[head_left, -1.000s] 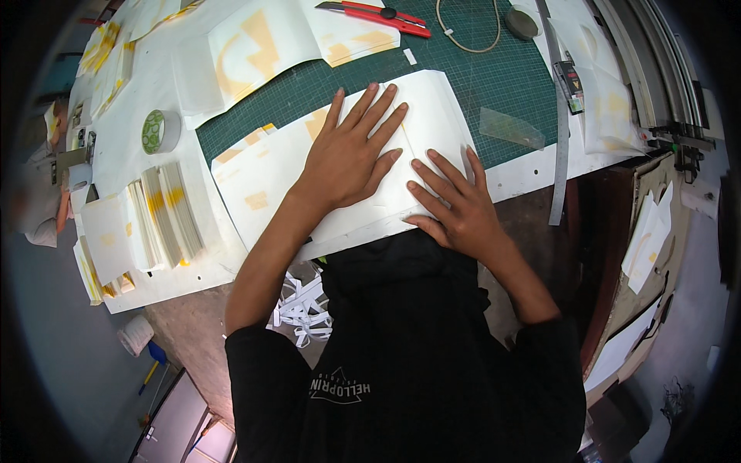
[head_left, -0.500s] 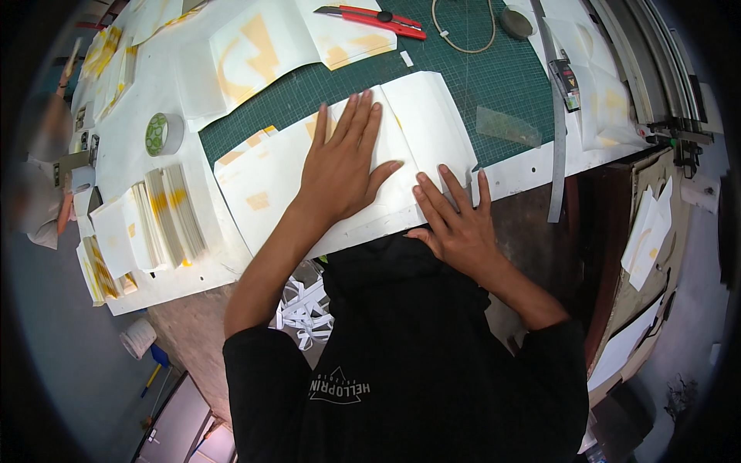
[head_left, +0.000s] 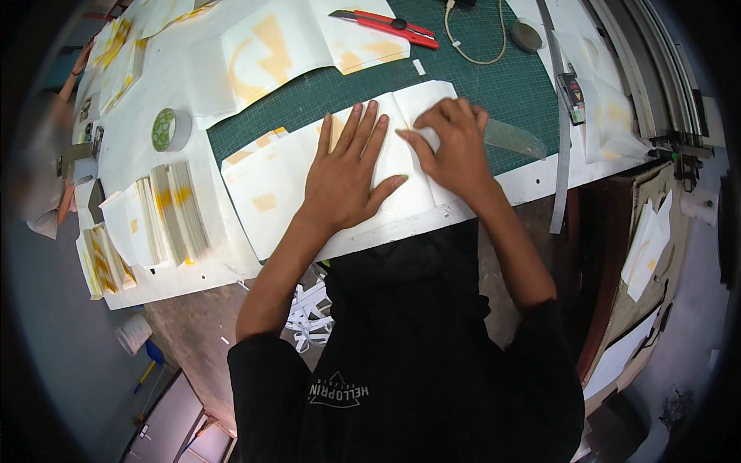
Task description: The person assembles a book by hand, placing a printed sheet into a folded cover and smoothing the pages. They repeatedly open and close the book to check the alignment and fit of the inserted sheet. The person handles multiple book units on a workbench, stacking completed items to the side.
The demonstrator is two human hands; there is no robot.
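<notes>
left hand (head_left: 345, 174): stays flat, fingers spread, grasping nothing, pressing the white folded paper sheet with yellow patches (head_left: 309, 170) on the green cutting mat (head_left: 494, 77) | right hand (head_left: 455, 143): moved up from 5 o'clock to 3 o'clock of the left, fingers curled, pressing the sheet's upper right part | red utility knife (head_left: 386, 23) at 12 o'clock

A white worktable (head_left: 166, 274) is filling the upper view, with a green cutting mat (head_left: 525, 85) lying on it. A grey floor (head_left: 54, 309) is showing at the left below the table edge. Brown boards (head_left: 617, 231) are leaning at the right, beside metal rails (head_left: 664, 77).
</notes>
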